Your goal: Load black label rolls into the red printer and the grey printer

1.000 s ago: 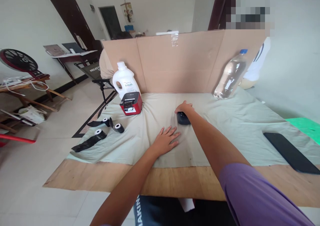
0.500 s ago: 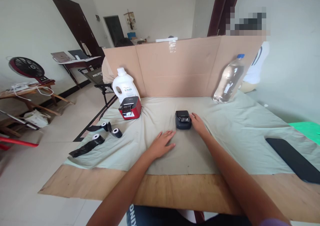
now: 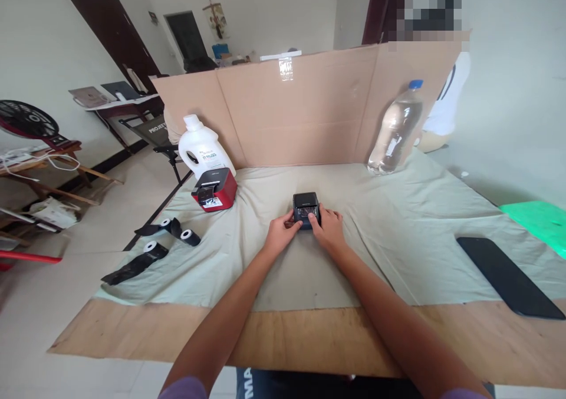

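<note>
A small black printer (image 3: pixel 305 201) stands on the pale green cloth (image 3: pixel 287 287) in the middle of the table. My left hand (image 3: pixel 282 234) grips its left side, with the thumb at the near left corner. On the opposite side my right hand (image 3: pixel 329 227) holds it, the thumb lying on the front. To the left sits a red and black printer (image 3: pixel 225 191), in front of a white jug (image 3: pixel 206 151). Three rolls with dark strips, one of them a black roll (image 3: pixel 191 237), lie nearer the left edge.
A cardboard panel (image 3: pixel 300 116) stands across the back of the table. A clear bottle with a blue cap (image 3: pixel 395 131) leans by it at the right. At the right edge lies a black phone (image 3: pixel 508 275). A person's white sleeve (image 3: pixel 453 95) shows behind the panel.
Both hands have closed on the black printer; before, my left hand lay spread on the cloth and my right hand was at its right side. The view has shifted slightly.
</note>
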Action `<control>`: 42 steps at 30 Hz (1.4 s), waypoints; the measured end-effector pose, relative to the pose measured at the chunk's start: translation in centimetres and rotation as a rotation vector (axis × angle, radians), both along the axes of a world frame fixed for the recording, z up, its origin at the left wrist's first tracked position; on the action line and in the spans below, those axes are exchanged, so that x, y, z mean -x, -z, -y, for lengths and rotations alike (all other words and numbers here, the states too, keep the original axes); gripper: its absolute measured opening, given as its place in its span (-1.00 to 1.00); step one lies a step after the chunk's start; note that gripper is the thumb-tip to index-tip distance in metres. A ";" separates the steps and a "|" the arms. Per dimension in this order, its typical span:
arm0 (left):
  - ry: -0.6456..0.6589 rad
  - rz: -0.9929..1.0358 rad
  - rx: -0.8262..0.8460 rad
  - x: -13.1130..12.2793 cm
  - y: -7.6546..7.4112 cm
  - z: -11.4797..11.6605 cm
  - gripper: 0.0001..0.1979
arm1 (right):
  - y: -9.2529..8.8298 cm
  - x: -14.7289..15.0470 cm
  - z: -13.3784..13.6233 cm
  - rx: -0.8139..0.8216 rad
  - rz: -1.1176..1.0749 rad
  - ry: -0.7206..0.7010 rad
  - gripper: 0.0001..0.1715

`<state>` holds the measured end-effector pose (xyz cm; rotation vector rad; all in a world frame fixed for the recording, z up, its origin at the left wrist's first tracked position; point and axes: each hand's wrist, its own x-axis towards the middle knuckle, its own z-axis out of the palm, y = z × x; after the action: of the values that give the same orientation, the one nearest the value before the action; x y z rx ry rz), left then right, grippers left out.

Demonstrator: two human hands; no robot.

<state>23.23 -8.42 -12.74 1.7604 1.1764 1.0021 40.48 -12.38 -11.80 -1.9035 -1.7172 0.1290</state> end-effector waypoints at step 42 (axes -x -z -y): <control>-0.043 0.017 -0.031 -2.9 -5.2 -7.4 -0.49 | -0.4 0.5 0.5 0.028 -0.100 -0.059 -0.34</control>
<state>26.17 -1.06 -7.51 1.7540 1.1985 1.0635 39.97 -12.88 -11.43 -1.8343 -1.7131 0.2676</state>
